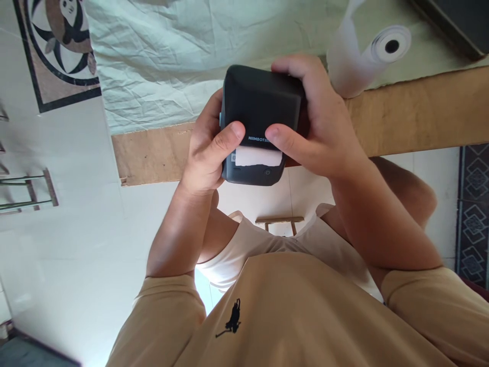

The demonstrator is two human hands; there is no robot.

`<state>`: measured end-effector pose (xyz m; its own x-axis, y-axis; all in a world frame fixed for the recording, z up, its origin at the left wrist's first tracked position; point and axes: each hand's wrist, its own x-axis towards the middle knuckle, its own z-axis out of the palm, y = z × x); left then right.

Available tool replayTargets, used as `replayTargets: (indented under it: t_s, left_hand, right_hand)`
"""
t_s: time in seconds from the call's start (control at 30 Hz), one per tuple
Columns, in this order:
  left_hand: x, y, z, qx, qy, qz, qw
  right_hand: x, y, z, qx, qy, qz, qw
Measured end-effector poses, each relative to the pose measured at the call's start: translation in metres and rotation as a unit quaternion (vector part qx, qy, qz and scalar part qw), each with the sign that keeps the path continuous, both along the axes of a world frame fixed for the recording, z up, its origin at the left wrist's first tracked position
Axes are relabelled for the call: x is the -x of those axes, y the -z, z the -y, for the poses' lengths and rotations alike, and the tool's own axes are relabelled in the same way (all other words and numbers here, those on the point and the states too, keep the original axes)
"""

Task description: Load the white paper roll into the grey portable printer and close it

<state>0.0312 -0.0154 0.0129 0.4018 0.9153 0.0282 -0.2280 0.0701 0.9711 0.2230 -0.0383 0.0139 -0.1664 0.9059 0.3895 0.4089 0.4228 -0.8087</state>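
A dark NIIMBOT label printer [263, 102] is held in both hands over the table's near edge. A strip of white paper [257, 156] sticks out of its slot, beside a small power button. My left hand [214, 145] wraps round the printer's left side, its thumb on the front face near the lettering. My right hand [317, 117] grips the right side, with its thumb just above the paper strip and partly over the lettering. The fingers beneath the printer are hidden.
A white paper roll [391, 46] with a loose curling end lies on the pale green cloth [160, 56] at right. A dark flat object [454, 23] sits at the top right corner. The table's bare wooden edge [153, 157] runs across the view.
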Motion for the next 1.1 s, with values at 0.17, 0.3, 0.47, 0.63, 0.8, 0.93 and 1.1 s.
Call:
replayTargets:
  t_s: [0.17,0.3,0.47,0.63,0.8,0.93,1.1]
  left_hand:
    - [0.003,-0.003,0.001,0.049,0.013,-0.03,0.998]
    - [0.001,0.002,-0.003,0.003,0.01,0.056,0.998]
    - [-0.006,0.008,-0.011,0.047,0.024,0.078,0.996]
    - [-0.005,0.011,-0.013,0.069,0.016,0.06,0.996]
    - [0.0,0.011,-0.011,0.08,0.024,0.059,0.995]
    - [0.0,0.008,-0.011,0.104,-0.001,0.043,0.994]
    - [-0.001,0.016,-0.016,0.064,-0.065,0.045,0.995]
  right_hand:
    - [0.001,-0.002,0.0,0.04,0.021,0.043,0.998]
    - [0.001,0.002,-0.002,0.009,-0.004,0.036,0.999]
    - [-0.001,0.003,-0.001,-0.002,-0.01,0.038,0.999]
    - [0.0,0.001,0.002,-0.009,0.0,0.048,0.999]
    - [0.001,0.001,0.001,-0.041,-0.017,0.048,0.998]
    - [0.002,0.004,0.0,-0.061,-0.008,0.044,0.997]
    - [0.003,0.002,0.003,-0.042,0.002,0.027,0.999]
